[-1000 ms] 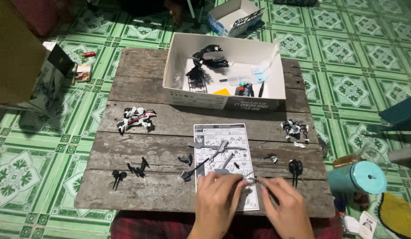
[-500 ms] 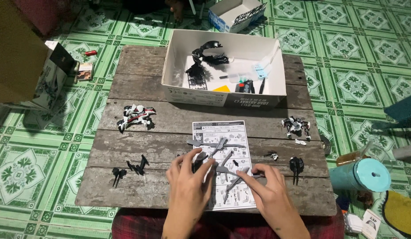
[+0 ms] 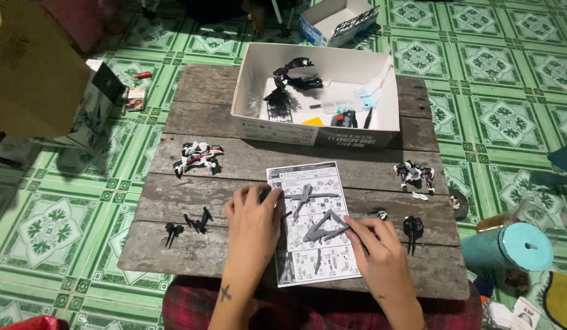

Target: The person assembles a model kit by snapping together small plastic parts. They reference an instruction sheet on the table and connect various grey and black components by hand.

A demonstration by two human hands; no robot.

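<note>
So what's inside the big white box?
Inside the white box lie black plastic part frames, a clear bag, a small yellow piece and a dark red-dotted thing. The near wall hides whatever sits right behind it.

left hand (image 3: 254, 221) | bare forearm, small dark cross-shaped tattoo | right hand (image 3: 384, 264) bare | red-plaid lap

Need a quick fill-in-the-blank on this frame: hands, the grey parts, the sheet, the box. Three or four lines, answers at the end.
1. The grey plastic parts lie on top of the printed ____ sheet.
2. The white cardboard box sits at the ____ edge of the wooden table, away from the person.
3. The right hand touches the grey parts with its ____.
4. The left hand rests at the sheet's ____ edge.

Missing words: instruction; far; fingers; left
</note>
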